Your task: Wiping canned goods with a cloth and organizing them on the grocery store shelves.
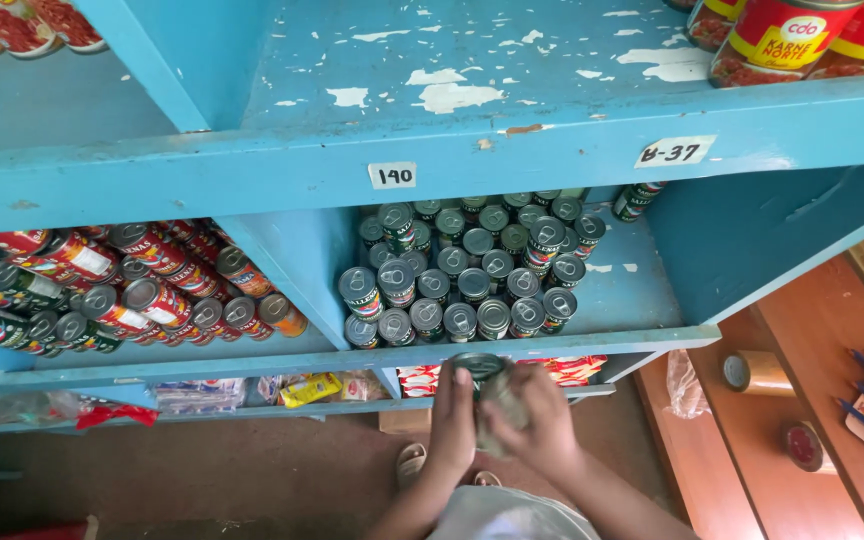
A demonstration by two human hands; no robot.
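both hands meet just below the front edge of the blue shelf [512, 345], and between them sits a small tin can [482, 368] with a green label and a ring-pull lid, its top facing the camera. the left hand [452, 415] wraps the can's left side with fingers pressed together along the wall, while the right hand [542, 420] cups the other side, its fingers [512, 385] curled over the label. judging by its kind, the can is stiff and will not dent under a firm hold, fairly heavy for its bulk, and the glossy label may be a little slick (the lid rim gives a better catch). the cylindrical wall is the place to take it, thumb opposite fingers. right above, a packed block of like cans [462, 270] fills the shelf bay, and red-labelled cans [132, 290] lie in the bay to the left.
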